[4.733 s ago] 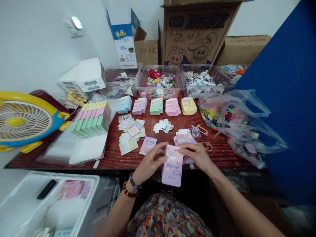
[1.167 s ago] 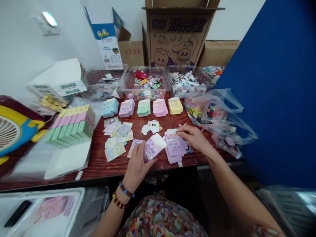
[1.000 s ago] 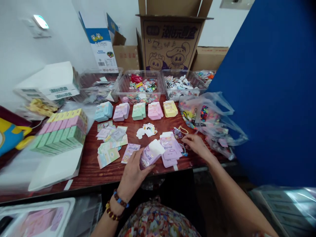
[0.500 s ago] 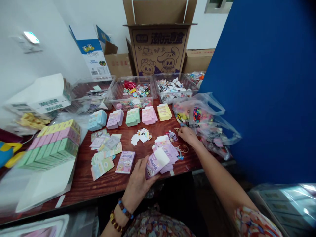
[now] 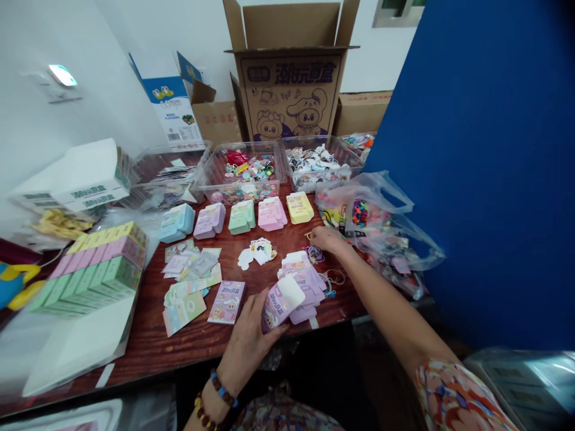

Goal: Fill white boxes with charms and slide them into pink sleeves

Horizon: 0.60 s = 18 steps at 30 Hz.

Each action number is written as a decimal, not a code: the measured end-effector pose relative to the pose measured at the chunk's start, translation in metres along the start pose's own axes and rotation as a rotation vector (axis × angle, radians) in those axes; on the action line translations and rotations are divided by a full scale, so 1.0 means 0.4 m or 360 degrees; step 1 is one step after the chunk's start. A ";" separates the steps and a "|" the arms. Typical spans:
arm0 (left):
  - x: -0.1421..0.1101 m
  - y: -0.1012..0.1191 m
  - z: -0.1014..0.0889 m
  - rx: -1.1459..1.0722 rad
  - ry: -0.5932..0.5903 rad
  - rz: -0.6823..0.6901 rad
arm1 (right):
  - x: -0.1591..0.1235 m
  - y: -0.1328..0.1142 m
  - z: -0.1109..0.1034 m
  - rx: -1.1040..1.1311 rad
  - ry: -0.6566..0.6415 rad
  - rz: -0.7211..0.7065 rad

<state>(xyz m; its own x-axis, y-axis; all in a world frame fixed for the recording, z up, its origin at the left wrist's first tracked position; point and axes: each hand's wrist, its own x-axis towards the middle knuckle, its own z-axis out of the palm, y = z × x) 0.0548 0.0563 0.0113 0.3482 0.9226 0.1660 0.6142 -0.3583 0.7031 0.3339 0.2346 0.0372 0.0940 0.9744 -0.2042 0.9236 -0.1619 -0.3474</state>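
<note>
The left hand (image 5: 254, 332) was clamped around a small purple printed card box (image 5: 277, 304), thumb along the near side and fingers along the far one. The box leaned over the front edge of a dark red-brown wood-grain table (image 5: 258, 278), its pale end to the upper right, partly in front of a loose stack of flat purple card boxes (image 5: 308, 286); whether it touched them could not be told. The right hand (image 5: 327, 238) reached out beyond that stack, fingertips bunched near a thin yellow cord (image 5: 308, 236) — whether they had closed on it could not be told. Just below the fingers lay a tangle of thin purple cords (image 5: 315, 255), and nearer the edge some thin blue and tan cords (image 5: 332, 280).

To the left of the held box, a purple printed card packet (image 5: 227, 302) lay flat, with a spread of pale green and yellow paper cards (image 5: 184, 312) beyond it. White die-cut paper pieces (image 5: 259, 251) lay mid-table — behind them, a row of blue, purple, green, pink and yellow card boxes (image 5: 242, 216). A clear plastic bag of bright small pieces (image 5: 377, 209) sat beside the right forearm
</note>
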 end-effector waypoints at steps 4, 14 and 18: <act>0.005 0.000 -0.004 -0.0012 0.0016 0.0010 | 0.015 0.005 -0.015 0.0118 -0.0083 0.0018; 0.053 0.017 -0.004 -0.0060 0.0134 -0.0020 | -0.102 0.055 -0.092 0.0894 -0.0220 -0.0141; 0.089 0.018 -0.004 0.0006 0.0139 0.0001 | -0.197 0.016 -0.147 0.1480 -0.0569 -0.0379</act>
<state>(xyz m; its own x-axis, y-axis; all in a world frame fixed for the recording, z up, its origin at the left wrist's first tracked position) 0.0704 0.0869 0.0234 0.2859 0.9312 0.2262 0.6164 -0.3595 0.7006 0.3543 0.1658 0.1049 -0.3114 0.9181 -0.2452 0.2355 -0.1754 -0.9559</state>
